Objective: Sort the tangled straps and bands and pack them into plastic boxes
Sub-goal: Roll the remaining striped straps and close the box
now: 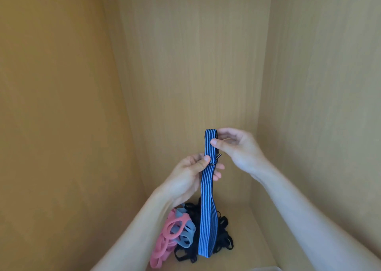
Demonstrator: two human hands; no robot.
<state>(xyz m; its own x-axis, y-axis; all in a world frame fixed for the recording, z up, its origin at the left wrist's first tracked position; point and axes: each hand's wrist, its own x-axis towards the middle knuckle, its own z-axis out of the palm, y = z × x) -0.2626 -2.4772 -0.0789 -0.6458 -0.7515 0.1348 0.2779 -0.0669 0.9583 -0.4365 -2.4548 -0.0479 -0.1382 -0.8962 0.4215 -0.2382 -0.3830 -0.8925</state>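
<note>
I hold a blue strap with thin white stripes (206, 204) upright in front of me. My right hand (237, 149) pinches its folded top end between thumb and fingers. Just below, my left hand (191, 174) grips the strap at a small dark metal buckle (216, 159). The strap's lower loop hangs down to a pile on the wooden floor. That pile holds tangled black straps (222, 235), light blue bands (185, 229) and pink bands (165, 242).
Wooden panels (185, 64) close in the space at the back, left and right. A pale plastic edge (266, 268) shows at the bottom of the view.
</note>
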